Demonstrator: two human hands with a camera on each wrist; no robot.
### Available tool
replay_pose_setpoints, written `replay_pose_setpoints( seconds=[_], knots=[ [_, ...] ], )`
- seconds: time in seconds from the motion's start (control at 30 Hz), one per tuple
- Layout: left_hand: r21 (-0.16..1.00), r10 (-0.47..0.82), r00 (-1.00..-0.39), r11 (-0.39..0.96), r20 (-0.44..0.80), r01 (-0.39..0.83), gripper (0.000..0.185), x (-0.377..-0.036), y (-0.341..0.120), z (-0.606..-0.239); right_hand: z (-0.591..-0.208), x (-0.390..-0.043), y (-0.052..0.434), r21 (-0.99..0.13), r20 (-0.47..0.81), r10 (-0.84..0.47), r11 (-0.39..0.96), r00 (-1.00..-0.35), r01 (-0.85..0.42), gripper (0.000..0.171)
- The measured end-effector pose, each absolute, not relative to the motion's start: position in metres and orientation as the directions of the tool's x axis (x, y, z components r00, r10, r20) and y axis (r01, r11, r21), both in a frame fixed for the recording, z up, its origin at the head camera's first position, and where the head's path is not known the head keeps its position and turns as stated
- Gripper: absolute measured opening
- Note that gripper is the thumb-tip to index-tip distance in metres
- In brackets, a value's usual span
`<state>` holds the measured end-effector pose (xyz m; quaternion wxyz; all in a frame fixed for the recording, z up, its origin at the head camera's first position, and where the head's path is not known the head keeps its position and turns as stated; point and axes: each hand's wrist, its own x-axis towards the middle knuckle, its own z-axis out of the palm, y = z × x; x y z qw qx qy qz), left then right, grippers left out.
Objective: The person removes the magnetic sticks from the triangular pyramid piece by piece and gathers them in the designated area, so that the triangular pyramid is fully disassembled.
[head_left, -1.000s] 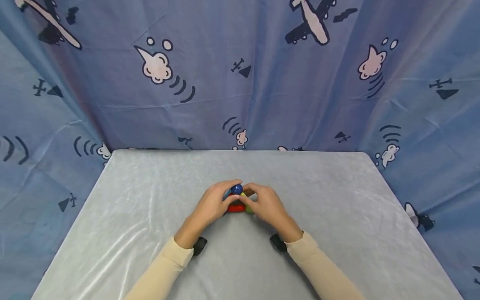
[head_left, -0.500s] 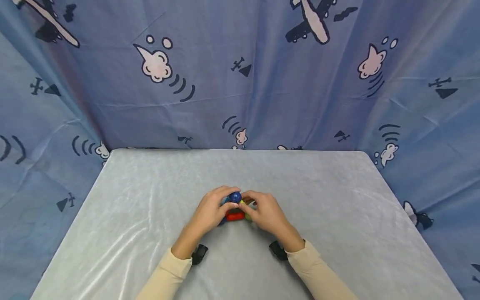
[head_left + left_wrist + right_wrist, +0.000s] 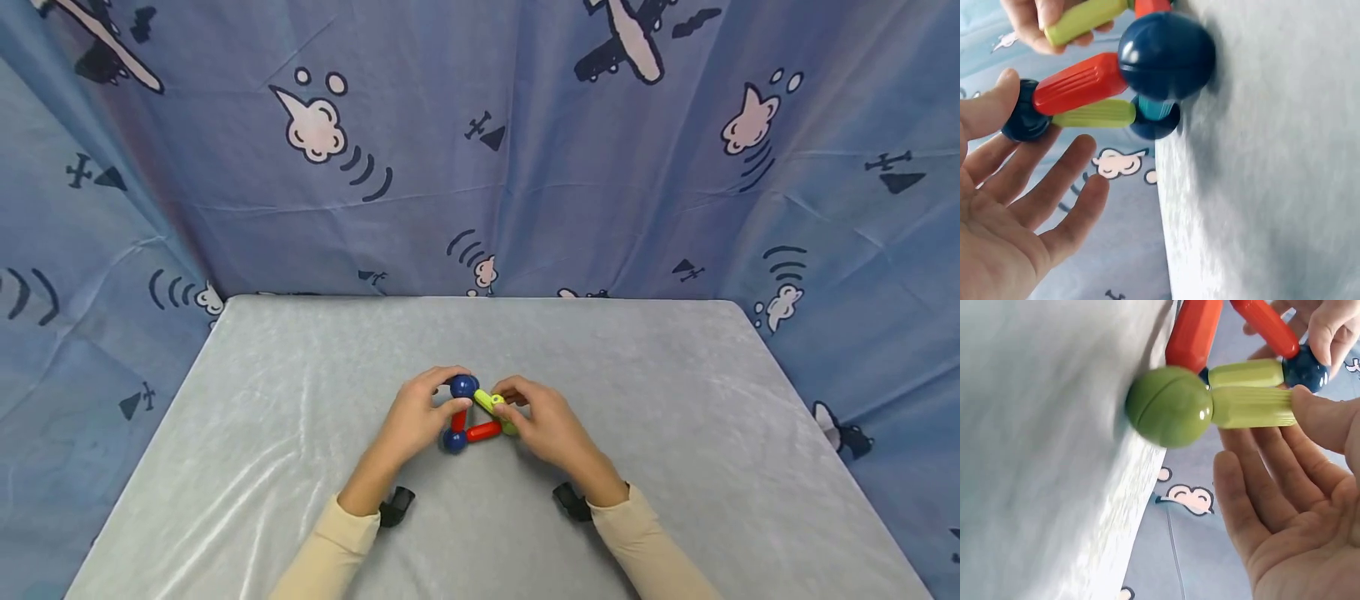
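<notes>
A construction of magnetic rods and balls stands between the hands on the pale cloth. My left hand (image 3: 420, 419) pinches its top dark blue ball (image 3: 463, 386) between thumb and fingers. From that ball a red rod (image 3: 1079, 87) runs down to a larger-looking blue ball (image 3: 1166, 56) at the table, and a yellow-green rod (image 3: 1096, 115) slopes to another blue ball (image 3: 1155, 124). My right hand (image 3: 551, 423) pinches the upper end of a second yellow-green rod (image 3: 1254, 407), which rises from a green ball (image 3: 1169, 406). A red rod (image 3: 483, 431) lies low between the near balls.
The table (image 3: 645, 358) is covered with a pale, wrinkled cloth. A blue curtain (image 3: 420, 167) with printed planes and clouds hangs behind it and at both sides. Each wrist carries a black camera (image 3: 397, 506).
The hands have drawn apart, the right one moving right with the yellow-green rod's end. The top blue ball has shifted slightly left, and the lower red rod and near blue ball show more fully.
</notes>
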<state>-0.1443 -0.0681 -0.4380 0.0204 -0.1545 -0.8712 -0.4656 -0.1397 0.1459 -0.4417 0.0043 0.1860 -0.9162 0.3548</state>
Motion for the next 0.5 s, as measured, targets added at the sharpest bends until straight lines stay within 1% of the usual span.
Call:
replay_pose_setpoints(
  seconds=[0.17,0.33,0.5],
  knots=[
    [0.803,0.228,-0.966,0.551,0.117,0.228,0.039,-0.145,-0.08,-0.436,-0.439,-0.136,0.158,-0.607,0.158,-0.355,0.701,-0.921,-0.374,0.026],
    [0.786,0.192,-0.978,0.59,0.085,0.184,0.039,-0.143,-0.099,-0.438,-0.437,-0.132,0.175,-0.567,0.164,-0.338,0.736,-0.927,-0.369,0.025],
    [0.758,0.179,-0.983,0.634,0.047,0.152,0.041,-0.142,-0.116,-0.446,-0.439,-0.128,0.196,-0.552,0.162,-0.324,0.753,-0.932,-0.358,0.025]
  ],
)
